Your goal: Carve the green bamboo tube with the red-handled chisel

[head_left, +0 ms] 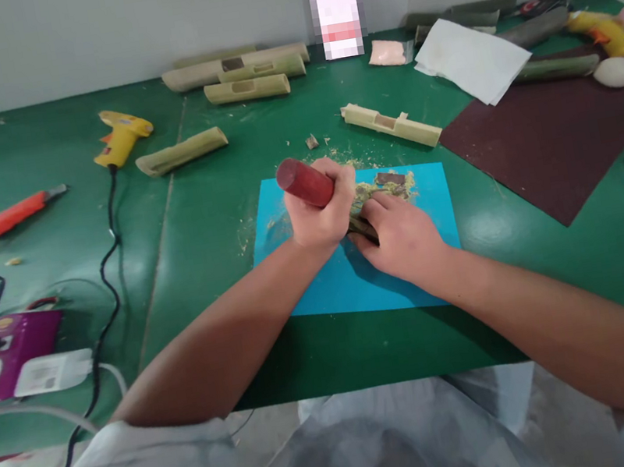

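Red-handled tool [304,182] clenched in left hand [320,212] fingers at frame centre. Right hand [401,239] fingers curled, pressing bamboo piece [384,186] onto blue mat [355,282] on green surface [198,228], just beside left fingers.

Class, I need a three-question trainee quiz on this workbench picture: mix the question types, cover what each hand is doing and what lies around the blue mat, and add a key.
1. True or false: the left hand grips a red handle.
2. The right hand presses a bamboo piece onto which surface? A) sandpaper sheet B) blue mat C) white paper
3. Which yellow tool lies to the far left of the mat, with a black cord trailing from it?

Key
1. True.
2. B, the blue mat; the sandpaper sheet and the white paper lie off to the right.
3. The glue gun, cord running toward the table edge.
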The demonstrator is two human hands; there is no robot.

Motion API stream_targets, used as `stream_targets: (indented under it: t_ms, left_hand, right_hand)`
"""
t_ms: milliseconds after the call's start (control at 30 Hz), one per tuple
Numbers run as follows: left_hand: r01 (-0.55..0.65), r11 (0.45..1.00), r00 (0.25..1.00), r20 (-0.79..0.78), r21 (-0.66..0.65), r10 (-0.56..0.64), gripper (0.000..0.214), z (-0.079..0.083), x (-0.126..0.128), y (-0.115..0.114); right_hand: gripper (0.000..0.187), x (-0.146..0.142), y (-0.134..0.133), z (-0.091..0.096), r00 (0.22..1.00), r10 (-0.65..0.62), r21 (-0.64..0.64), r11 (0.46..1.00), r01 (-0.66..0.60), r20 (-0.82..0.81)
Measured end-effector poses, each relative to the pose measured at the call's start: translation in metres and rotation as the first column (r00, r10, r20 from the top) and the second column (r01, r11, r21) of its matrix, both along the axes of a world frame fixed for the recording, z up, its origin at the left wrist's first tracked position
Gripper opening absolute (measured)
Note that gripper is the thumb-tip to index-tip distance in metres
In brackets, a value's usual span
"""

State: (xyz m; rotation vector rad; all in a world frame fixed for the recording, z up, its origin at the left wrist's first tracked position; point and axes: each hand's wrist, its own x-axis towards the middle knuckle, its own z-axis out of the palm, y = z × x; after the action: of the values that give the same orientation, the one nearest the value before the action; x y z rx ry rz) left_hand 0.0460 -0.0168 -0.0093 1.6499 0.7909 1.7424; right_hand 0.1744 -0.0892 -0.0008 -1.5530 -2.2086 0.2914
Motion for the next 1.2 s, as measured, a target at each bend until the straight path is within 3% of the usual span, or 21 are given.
stream_targets:
  t_ms: [400,733,933,1200]
  left_hand:
    - [-0.018,0.998,1.0,0.017,-0.058,0.019,0.049,0.004,0.0,-0.002]
    - [-0.014,0.999,0.998,-0.052,0.047,0.016,0.044,-0.006,-0.006,0.002]
    - [0.001,0.997,0.993,-0.119,0.08,0.008,0.046,-0.003,-0.007,0.0]
    - [0.048,0.997,0.995,-0.085,0.056,-0.043,0.048,0.0,-0.005,0.004]
  right_hand:
    - [0.014,-0.001,0.001,0.002,1.0,0.008,-0.012,1.0,-0.008,0.007]
    - [0.014,-0.001,0.0,0.0,1.0,0.006,0.003,1.0,-0.006,0.002]
    - [0.015,-0.001,0.0,0.0,1.0,0.011,0.009,1.0,-0.011,0.0]
    - [0.015,0.0,0.002,-0.004,0.999,0.037,0.008,0.999,-0.036,-0.034]
